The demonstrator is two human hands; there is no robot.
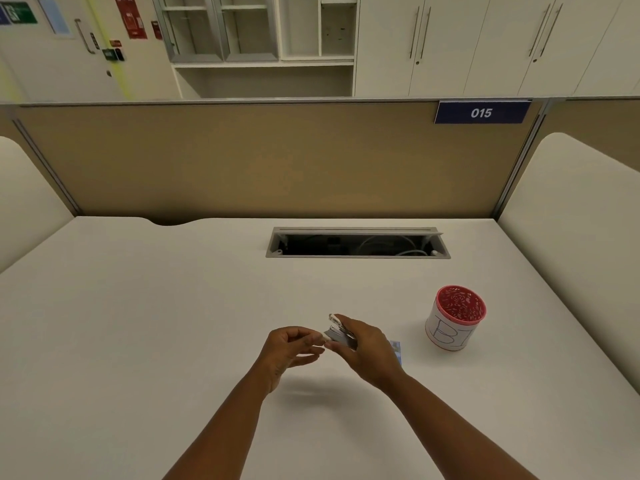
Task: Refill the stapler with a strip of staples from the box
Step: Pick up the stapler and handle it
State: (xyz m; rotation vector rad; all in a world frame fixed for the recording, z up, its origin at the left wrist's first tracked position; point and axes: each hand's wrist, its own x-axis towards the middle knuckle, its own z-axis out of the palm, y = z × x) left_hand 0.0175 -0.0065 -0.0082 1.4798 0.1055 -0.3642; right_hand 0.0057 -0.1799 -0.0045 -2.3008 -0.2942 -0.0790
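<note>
A small grey stapler is held above the white desk, its top swung up. My right hand is wrapped around its body. My left hand pinches at the stapler's front end with thumb and forefinger; I cannot tell whether a staple strip is between those fingers. A blue and white staple box lies on the desk just behind my right hand, mostly hidden by it.
A red pen cup wrapped in white paper stands to the right. An open cable slot is set in the desk further back. A tan partition closes off the far edge.
</note>
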